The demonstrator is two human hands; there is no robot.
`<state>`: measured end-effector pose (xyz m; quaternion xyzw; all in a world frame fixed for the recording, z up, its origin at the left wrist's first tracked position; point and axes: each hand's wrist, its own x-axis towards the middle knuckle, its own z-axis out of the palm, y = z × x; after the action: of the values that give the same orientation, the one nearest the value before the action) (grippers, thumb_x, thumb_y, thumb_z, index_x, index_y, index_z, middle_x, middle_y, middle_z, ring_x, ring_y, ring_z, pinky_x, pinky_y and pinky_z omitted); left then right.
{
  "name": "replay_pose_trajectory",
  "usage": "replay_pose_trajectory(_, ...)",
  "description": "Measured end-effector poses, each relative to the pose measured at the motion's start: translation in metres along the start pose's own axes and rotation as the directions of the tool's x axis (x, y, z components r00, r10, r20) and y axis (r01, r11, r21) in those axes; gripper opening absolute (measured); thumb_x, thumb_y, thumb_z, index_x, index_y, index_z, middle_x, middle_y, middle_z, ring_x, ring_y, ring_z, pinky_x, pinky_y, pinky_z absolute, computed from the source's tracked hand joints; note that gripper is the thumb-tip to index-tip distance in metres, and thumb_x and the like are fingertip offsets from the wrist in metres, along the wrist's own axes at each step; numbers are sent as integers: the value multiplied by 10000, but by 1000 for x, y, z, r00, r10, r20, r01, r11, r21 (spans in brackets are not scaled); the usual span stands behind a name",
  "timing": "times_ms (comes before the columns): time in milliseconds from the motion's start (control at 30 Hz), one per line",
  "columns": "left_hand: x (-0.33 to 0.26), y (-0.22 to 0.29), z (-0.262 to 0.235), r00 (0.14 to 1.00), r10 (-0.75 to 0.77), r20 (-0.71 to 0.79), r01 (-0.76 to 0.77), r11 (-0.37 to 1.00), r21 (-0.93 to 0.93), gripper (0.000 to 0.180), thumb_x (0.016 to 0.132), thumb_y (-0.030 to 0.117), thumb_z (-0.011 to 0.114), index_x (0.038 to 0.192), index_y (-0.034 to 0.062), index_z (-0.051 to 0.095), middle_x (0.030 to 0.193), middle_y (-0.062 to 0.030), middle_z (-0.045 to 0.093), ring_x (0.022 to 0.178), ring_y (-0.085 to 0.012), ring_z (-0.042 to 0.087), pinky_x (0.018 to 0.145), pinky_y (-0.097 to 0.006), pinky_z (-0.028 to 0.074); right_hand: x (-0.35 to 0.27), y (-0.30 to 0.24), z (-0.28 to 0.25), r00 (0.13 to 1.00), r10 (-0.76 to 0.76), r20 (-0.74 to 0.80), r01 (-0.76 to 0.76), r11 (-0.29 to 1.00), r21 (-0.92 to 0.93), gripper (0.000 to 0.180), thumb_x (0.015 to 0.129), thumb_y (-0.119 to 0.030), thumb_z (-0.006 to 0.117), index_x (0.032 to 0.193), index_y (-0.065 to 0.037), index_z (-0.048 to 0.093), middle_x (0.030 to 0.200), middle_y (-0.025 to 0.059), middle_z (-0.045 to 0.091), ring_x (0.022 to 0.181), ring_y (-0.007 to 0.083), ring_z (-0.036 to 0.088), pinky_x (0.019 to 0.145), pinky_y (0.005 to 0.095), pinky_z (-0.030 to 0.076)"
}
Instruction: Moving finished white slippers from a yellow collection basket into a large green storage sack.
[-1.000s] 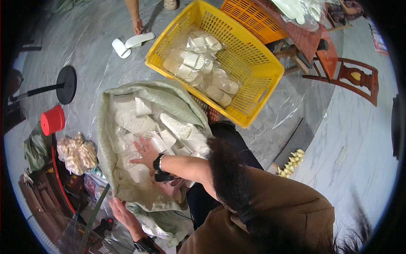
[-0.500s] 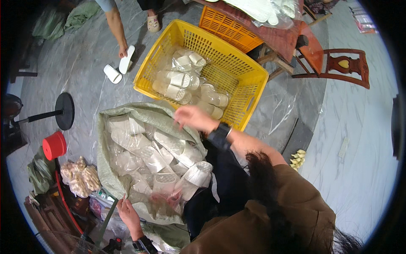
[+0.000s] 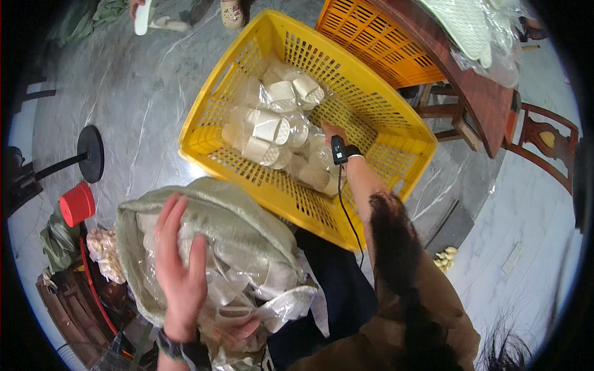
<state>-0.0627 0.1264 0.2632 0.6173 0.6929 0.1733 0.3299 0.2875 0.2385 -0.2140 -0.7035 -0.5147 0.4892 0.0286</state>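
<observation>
My right hand [image 3: 334, 133] reaches down into the yellow plastic crate [image 3: 197, 131], beside white slippers in clear bags [image 3: 272, 128]. Its fingers are mostly hidden by the hand and wrist device, so what they grip, if anything, cannot be made out. Over the green woven sack [image 3: 213, 196], my left hand [image 3: 179, 266] is raised, open, its fingers apart and nothing in them. More bagged slippers [image 3: 272, 275] fill the sack, which leans against my dark-trousered leg.
Beyond the crate stand an orange crate [image 3: 377, 43] and a red-brown table [image 3: 476, 93] with bagged pale slippers [image 3: 464, 28]. Another person's hand [image 3: 133, 7] holds a white slipper [image 3: 143, 17] at far left. A fan base [image 3: 91, 153] and red bucket [image 3: 77, 204] stand left.
My right hand has gone from above the sack's edge into the crate. My left hand has let go of the sack's rim and risen over it. The view has shifted towards the crate.
</observation>
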Motion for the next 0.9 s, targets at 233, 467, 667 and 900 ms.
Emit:
replay_pose_trajectory(233, 171, -60, 182, 824, -463, 325, 565, 649, -509, 795, 845, 315, 613, 1430, -10, 184, 1411, -209, 329, 1306, -254, 332, 1053, -346, 279, 62, 8, -1, 982, 170, -86, -81, 782, 618, 640, 831, -610, 533, 1080, -23, 592, 572, 58, 463, 537, 178, 469, 500, 333, 399)
replay_pose_trajectory(467, 262, -127, 298, 550, -829, 106, 834, 536, -136, 1274, 658, 587, 729, 1443, 24, -102, 1471, -259, 182, 1339, -367, 247, 1048, -526, 252, 127, 19, 3, 974, 207, -92, -18, 474, 880, 760, 780, -648, 566, 1253, -65, 449, 953, 123, 448, 877, 254, 445, 717, 432, 381)
replay_pose_trajectory(667, 286, -160, 322, 470, -874, 121, 866, 431, -252, 1288, 612, 657, 718, 1463, 88, -62, 1469, -253, 196, 1322, -403, 267, 999, -632, 236, 156, 2, 26, 981, 188, 41, -112, 383, 917, 922, 736, -681, 595, 1401, -102, 327, 1279, 179, 435, 1168, 318, 425, 903, 516, 366)
replay_pose_trajectory(900, 292, -176, 343, 522, -811, 265, 853, 494, -168, 1329, 553, 773, 657, 1466, 133, -66, 1429, -293, 268, 1323, -373, 298, 1083, -543, 187, 133, -19, 58, 961, 53, 270, -258, 511, 820, 667, 770, -504, 618, 1286, -109, 469, 1095, 139, 603, 983, 259, 562, 874, 361, 437)
